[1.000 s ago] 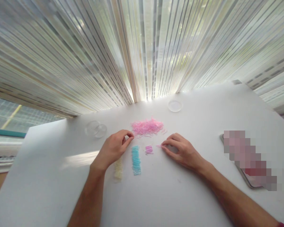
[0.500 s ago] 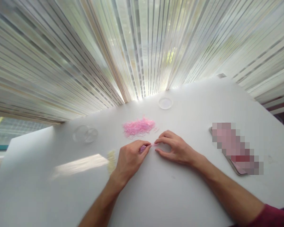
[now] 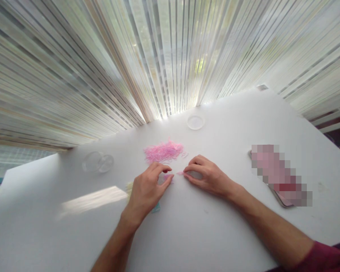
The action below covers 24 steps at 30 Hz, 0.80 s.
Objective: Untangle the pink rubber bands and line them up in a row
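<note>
A pile of thin pink strands (image 3: 164, 151) lies on the white table (image 3: 204, 234), just beyond my hands. My right hand (image 3: 208, 175) pinches a small pink strand (image 3: 179, 173) between thumb and fingertip, its end pointing left. My left hand (image 3: 147, 187) is open, thumb and index finger apart, over a small heap of purple strands (image 3: 168, 177). Beneath the left wrist a few teal strands (image 3: 156, 207) show. Pale yellow strands (image 3: 129, 189) peek out left of that hand, which partly hides them.
Two clear round pieces (image 3: 98, 162) overlap at the left, and a clear round dish (image 3: 195, 122) sits near the back edge. On the right lies a phone-like object (image 3: 277, 175), blurred out in pink. Striped string curtains (image 3: 170, 56) hang along the table's back.
My left finger and thumb have parted and drawn back left from the pink strand. My right fingers have closed on it. Teal strands now show under the left wrist.
</note>
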Motion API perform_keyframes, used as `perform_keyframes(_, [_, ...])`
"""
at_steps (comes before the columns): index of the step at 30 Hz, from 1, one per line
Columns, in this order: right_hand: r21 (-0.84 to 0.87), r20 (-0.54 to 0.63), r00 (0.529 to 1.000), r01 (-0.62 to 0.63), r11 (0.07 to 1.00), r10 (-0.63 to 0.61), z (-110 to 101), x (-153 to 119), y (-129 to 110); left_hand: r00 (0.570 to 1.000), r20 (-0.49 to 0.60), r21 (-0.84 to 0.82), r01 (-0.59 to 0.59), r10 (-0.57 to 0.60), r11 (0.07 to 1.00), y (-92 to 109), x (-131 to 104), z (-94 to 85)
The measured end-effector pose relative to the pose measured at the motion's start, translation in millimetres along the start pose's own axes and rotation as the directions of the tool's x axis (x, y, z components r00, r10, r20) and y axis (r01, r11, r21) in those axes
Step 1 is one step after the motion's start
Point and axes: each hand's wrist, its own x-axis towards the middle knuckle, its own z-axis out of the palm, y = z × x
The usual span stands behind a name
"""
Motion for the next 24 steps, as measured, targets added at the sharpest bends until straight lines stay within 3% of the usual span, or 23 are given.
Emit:
perform_keyframes(15, [0.012, 0.007, 1.000, -0.016, 1.000, 0.016, -1.2, 1.4, -2.8, 0.978, -0.177, 0.022, 0.114, -0.109, 0.993, -25.5, -0.8, -41.0])
perform_keyframes(24, [-0.015, -0.008, 1.000, -0.019, 1.000, 0.018, 0.0, 2.2, -5.1, 0.965, -0.164, 0.053, 0.214, -0.203, 0.975, -46.8, 2.1, -45.1])
